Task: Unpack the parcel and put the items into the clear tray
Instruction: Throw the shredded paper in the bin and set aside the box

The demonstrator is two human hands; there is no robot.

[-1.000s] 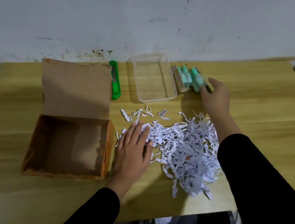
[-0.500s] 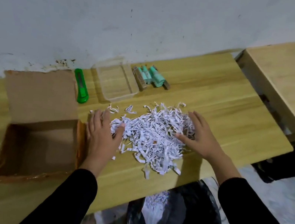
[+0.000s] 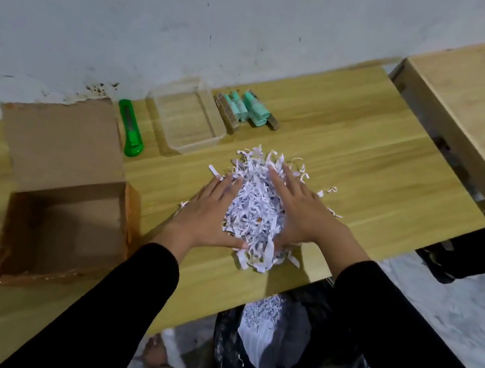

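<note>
Both hands are cupped around the pile of shredded paper [image 3: 254,208] near the front edge of the bench [image 3: 365,172]. The left hand [image 3: 209,213] is flat with fingers together on one side, the right hand [image 3: 300,213] has fingers slightly fanned on the other, palms squeezing the shreds between them. Just behind the pile sits the clear tray [image 3: 186,119], nothing in it. The mint-green items [image 3: 248,111] lie on the bench right beside the tray. On the tray's other side there's a green box cutter [image 3: 130,128], then the open cardboard box [image 3: 66,212]. A black bin bag [image 3: 287,352] with shreds in it sits below the bench edge.
</note>
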